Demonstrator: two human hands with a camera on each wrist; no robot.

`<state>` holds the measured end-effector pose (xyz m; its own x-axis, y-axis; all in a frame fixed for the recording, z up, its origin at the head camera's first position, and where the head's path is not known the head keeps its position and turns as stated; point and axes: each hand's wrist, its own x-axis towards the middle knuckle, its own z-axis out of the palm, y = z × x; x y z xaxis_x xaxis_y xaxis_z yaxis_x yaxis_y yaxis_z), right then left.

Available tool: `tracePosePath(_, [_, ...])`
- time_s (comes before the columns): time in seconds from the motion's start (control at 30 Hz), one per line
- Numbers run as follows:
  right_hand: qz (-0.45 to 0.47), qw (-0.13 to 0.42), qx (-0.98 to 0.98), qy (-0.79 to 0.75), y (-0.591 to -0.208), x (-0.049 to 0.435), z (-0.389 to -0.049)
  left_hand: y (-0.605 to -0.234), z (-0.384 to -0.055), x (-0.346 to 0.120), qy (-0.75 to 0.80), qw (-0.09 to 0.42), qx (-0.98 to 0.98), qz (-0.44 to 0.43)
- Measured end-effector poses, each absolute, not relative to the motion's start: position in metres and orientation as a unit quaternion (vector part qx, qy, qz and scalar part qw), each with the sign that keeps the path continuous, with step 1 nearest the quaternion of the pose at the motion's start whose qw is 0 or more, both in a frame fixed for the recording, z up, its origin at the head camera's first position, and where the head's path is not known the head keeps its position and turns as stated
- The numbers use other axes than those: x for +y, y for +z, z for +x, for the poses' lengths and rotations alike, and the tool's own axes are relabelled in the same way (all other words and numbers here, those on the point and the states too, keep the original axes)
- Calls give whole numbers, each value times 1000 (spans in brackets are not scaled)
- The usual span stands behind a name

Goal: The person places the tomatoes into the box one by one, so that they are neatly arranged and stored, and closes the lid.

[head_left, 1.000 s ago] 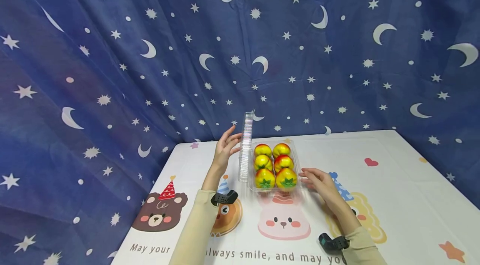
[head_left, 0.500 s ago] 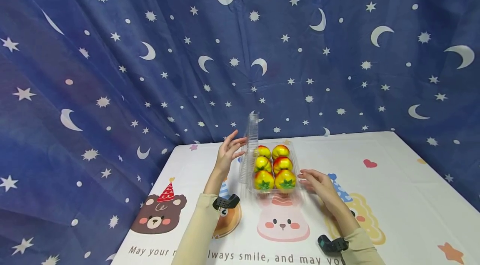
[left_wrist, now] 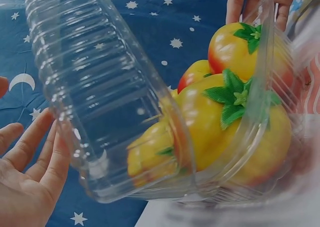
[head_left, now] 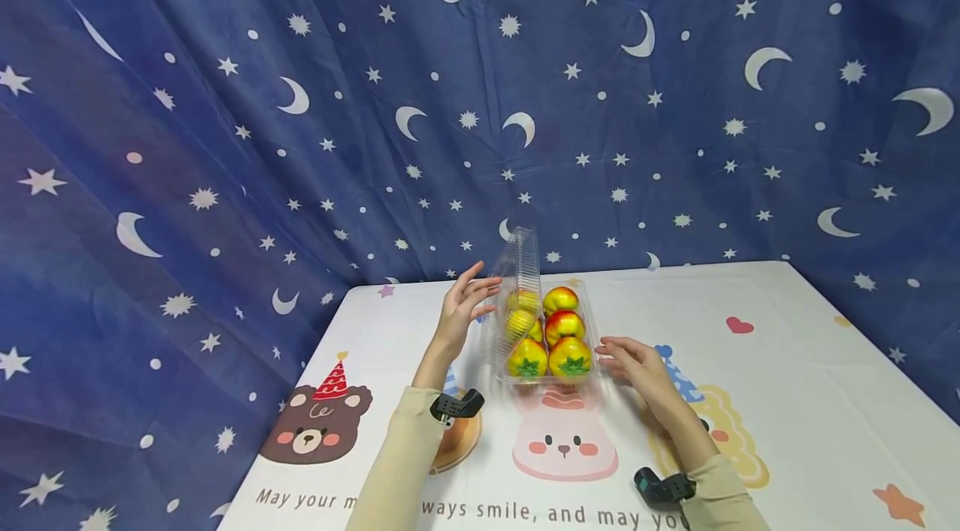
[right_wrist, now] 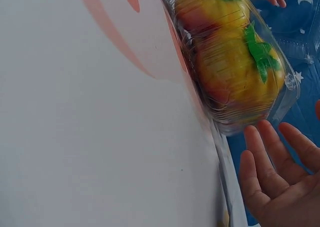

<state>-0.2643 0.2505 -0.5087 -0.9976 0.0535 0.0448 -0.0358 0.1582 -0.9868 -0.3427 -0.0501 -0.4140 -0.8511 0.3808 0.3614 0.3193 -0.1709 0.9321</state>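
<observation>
A clear plastic clamshell box holds several yellow-and-red fruits with green leafy caps, set in two columns. Its ribbed lid is hinged on the left and leans over the left column. My left hand has its fingers extended against the outer face of the lid, as the left wrist view shows close up. On the opposite side, my right hand rests low by the box with relaxed fingers. In the right wrist view, its fingertips are right at the box's side wall.
A white tablecloth with printed cartoon animals and lettering covers the table. Behind it hangs a dark blue curtain patterned with moons and stars. A black wrist device sits over each beige sleeve.
The lid has swung rightward from nearly upright to leaning over the left fruits. My left hand has followed it slightly to the right. The right hand has stayed beside the box.
</observation>
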Motion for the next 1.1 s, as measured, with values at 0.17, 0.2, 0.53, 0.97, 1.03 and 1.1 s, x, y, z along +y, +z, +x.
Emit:
tracePosePath(0.17, [-7,32,-760,649,-506,250,-264,-421,-348,-48,725,30,633,269])
tracePosePath(0.2, [-8,32,-761,648,-506,250,-264,-424,-350,-48,728,31,631,268])
tracePosePath(0.53, [-12,33,-760,649,-506,250,-263,-446,-361,-41,739,17,623,254])
tracePosePath(0.97, [-14,37,-759,650,-508,252,-264,-446,-360,-35,736,29,626,255])
tracePosePath(1.03, [-14,37,-758,651,-508,252,-264,-446,-360,-34,735,33,627,254])
tracePosePath(1.1, [-13,37,-757,652,-508,252,-264,-447,-361,-32,732,37,629,259])
